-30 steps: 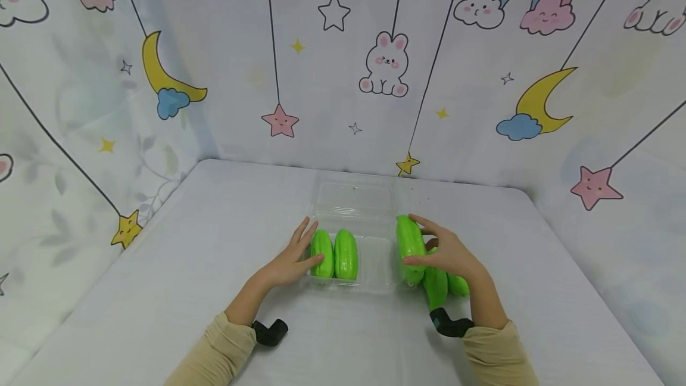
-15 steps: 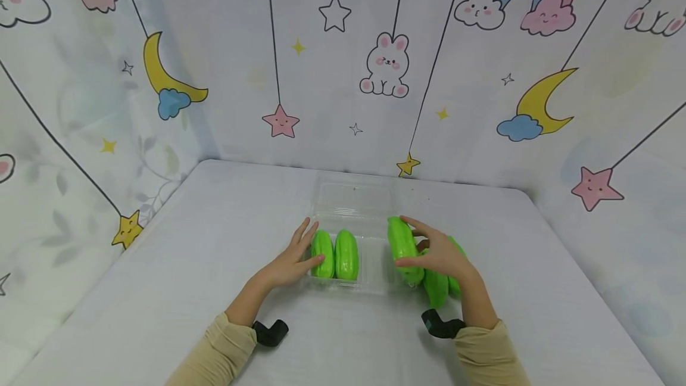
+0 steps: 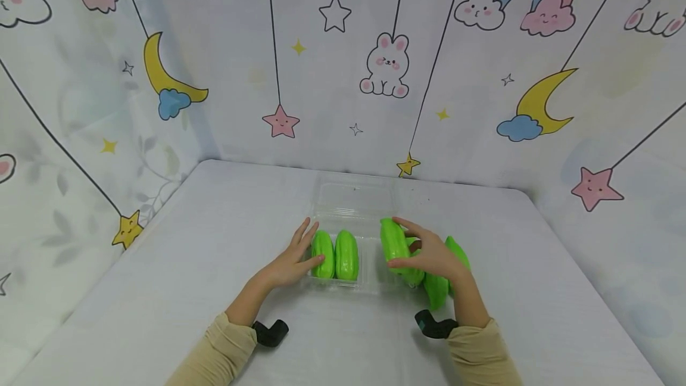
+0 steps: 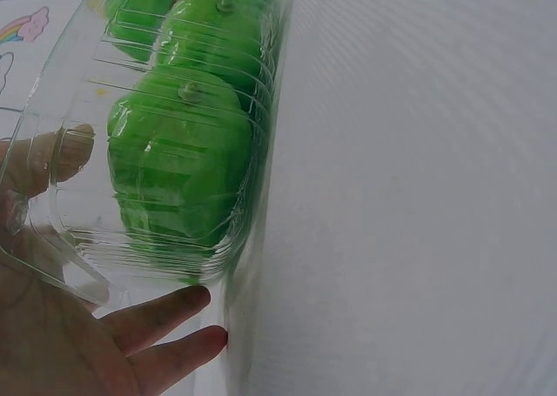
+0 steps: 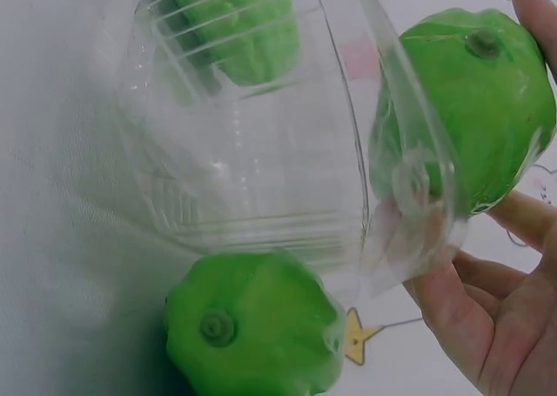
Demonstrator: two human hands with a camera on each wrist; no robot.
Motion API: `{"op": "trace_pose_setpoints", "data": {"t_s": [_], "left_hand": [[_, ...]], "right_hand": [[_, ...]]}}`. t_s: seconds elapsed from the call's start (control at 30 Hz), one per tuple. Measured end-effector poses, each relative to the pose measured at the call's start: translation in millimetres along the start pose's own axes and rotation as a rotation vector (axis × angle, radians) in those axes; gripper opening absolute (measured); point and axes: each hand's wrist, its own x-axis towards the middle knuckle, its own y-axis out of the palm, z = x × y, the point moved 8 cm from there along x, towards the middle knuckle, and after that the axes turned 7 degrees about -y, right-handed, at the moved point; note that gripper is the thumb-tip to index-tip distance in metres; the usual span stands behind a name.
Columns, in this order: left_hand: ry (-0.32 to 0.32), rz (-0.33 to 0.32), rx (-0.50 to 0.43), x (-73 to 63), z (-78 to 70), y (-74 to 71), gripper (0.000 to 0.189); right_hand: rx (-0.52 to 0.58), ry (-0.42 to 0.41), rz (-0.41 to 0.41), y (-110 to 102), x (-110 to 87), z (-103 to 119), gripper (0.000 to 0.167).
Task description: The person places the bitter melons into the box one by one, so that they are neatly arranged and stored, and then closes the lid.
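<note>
While your left hand [image 3: 289,262] lies against the left end of the clear plastic container [image 3: 371,261], your right hand [image 3: 438,254] grips a green vegetable [image 3: 393,239] over the container's right end. Your right thumb lies toward the vegetable's near end and your fingers reach to its far end, so that hand is spread about the vegetable's length. The right wrist view shows you the same vegetable up at the rim, partly seen through the clear plastic. Your left fingers are spread and fairly straight, curled round nothing, and their thumb reaches over the leftmost vegetable [image 3: 321,249]; you cannot tell whether it touches. That one and a second vegetable [image 3: 346,255] lie side by side in the left part of your container, pointing away from you. Behind them, the clear lid [image 3: 354,200] is folded back on the white table [image 3: 536,279]. Just beyond the container's right wall you have more loose vegetables [image 3: 436,292], partly hidden by your right hand, so their number is hard to tell. You wear a small black device at each wrist, with beige sleeves, and a cartoon-printed backdrop [image 3: 332,76] hangs beyond your table.
</note>
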Motion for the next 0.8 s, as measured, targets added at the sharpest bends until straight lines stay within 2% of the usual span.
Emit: {"op": "trace_pose_setpoints", "data": {"t_s": [0.23, 0.5, 0.8], "left_hand": [[0.012, -0.002, 0.003, -0.1, -1.4, 0.1, 0.076], [0.007, 0.001, 0.004, -0.5, -2.1, 0.0, 0.076], [0.002, 0.004, 0.001, -0.6, -3.2, -1.1, 0.076]], "right_hand": [[-0.004, 0.006, 0.004, 7.1, 3.4, 0.3, 0.092], [-0.028, -0.032, 0.022, 15.5, 7.7, 2.1, 0.092], [-0.051, -0.013, 0.034, 24.7, 11.8, 3.3, 0.094]]}}
